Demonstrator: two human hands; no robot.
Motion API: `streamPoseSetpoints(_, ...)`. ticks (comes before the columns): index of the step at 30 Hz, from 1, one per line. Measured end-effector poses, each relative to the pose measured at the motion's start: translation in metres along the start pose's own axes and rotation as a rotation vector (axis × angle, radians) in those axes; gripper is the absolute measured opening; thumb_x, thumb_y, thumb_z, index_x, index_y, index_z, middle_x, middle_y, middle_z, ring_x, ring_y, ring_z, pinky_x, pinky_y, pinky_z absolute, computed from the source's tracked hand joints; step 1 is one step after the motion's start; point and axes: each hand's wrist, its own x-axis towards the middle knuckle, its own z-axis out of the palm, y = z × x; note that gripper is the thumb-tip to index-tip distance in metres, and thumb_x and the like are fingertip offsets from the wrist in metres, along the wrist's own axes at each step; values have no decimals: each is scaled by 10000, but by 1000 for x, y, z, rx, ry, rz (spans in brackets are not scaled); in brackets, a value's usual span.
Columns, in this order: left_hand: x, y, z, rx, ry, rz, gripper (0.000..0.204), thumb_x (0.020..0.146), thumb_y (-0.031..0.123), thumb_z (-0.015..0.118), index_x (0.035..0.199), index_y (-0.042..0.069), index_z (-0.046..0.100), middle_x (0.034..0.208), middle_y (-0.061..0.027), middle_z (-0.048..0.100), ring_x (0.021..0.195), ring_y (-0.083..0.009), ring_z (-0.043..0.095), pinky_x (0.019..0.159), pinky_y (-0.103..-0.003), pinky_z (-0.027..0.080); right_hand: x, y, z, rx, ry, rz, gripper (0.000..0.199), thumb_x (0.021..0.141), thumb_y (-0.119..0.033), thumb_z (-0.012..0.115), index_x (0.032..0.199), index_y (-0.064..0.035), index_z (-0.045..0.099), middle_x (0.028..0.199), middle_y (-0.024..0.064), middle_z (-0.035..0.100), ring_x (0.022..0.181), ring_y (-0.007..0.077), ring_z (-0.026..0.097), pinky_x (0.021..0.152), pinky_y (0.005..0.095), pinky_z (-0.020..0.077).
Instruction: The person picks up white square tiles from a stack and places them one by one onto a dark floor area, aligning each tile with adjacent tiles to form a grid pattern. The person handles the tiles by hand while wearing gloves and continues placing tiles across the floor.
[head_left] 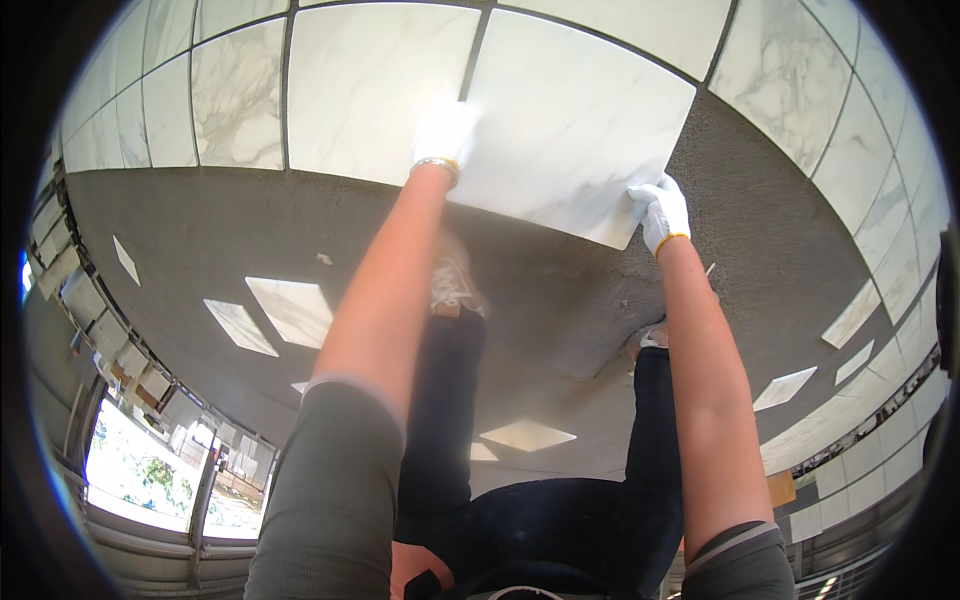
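A large white marble-patterned tile [575, 120] lies tilted over the grey mortar bed [250, 230], its far edge meeting the laid tiles [370, 80]. My left hand [445, 135], in a white glove, presses flat on the tile's left edge. Gloved too, my right hand [662, 212] grips the tile's near right corner. Both arms reach forward from the lower edge. My legs in dark trousers and my shoes [455, 285] stand on the mortar below the tile.
Laid marble tiles cover the floor at the top and down the right side [880, 150]. Loose tile offcuts [290, 310] lie on the grey mortar to the left and at the right [785, 388]. A bright window [140, 470] is at lower left.
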Motion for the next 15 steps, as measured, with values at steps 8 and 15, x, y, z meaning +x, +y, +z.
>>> streamPoseSetpoints(8,-1,35,-49,211,-114,-148,383,923,369,459,955,90,719,974,-171,699,880,-366,645,812,-440,506,7,-3,1,-122,63,-14,494,758,-12,666,1236,0,541,1071,95,646,952,227,629,865,390,514)
streamPoseSetpoints(15,-81,-39,-47,-225,50,-315,317,898,334,588,956,55,729,774,-64,659,624,-132,575,608,-281,481,13,6,7,-281,71,-47,497,751,-58,689,1222,0,542,1081,118,646,946,227,623,837,371,514)
